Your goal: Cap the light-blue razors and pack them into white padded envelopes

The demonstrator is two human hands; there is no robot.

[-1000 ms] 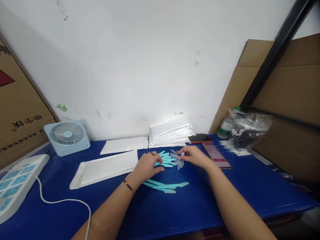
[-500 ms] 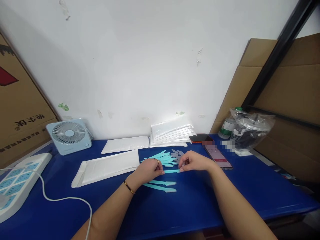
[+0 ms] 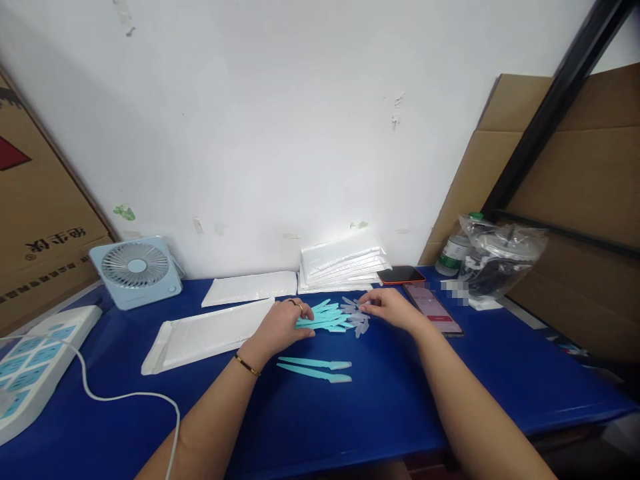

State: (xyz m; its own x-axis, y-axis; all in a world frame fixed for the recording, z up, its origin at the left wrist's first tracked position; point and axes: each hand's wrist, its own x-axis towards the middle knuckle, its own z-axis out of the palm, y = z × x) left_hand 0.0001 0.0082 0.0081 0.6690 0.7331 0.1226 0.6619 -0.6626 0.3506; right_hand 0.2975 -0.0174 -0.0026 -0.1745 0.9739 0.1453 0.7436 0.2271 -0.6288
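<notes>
A fan-shaped pile of turquoise plastic razors (image 3: 327, 316) lies on the blue table (image 3: 380, 400), with several clear caps (image 3: 358, 321) at its right end. My left hand (image 3: 280, 327), with rings and a bracelet, has its fingers curled over the handle ends of the pile. Fingertips of my right hand (image 3: 390, 308) are pinched together at the clear caps. Two capped razors (image 3: 314, 369) lie side by side just in front of the pile, apart from both hands.
White padded envelopes (image 3: 210, 335) lie to the left, and a stack of them (image 3: 343, 263) leans at the wall. Two phones (image 3: 433, 308) lie right of my hand, beside a plastic bag (image 3: 500, 260) and a bottle. A small fan (image 3: 136, 270) and a power strip (image 3: 35, 360) stand left.
Half a second ago both hands held one razor between them in front of the pile. That razor is now out of my hands, and both have moved back to the pile and caps.
</notes>
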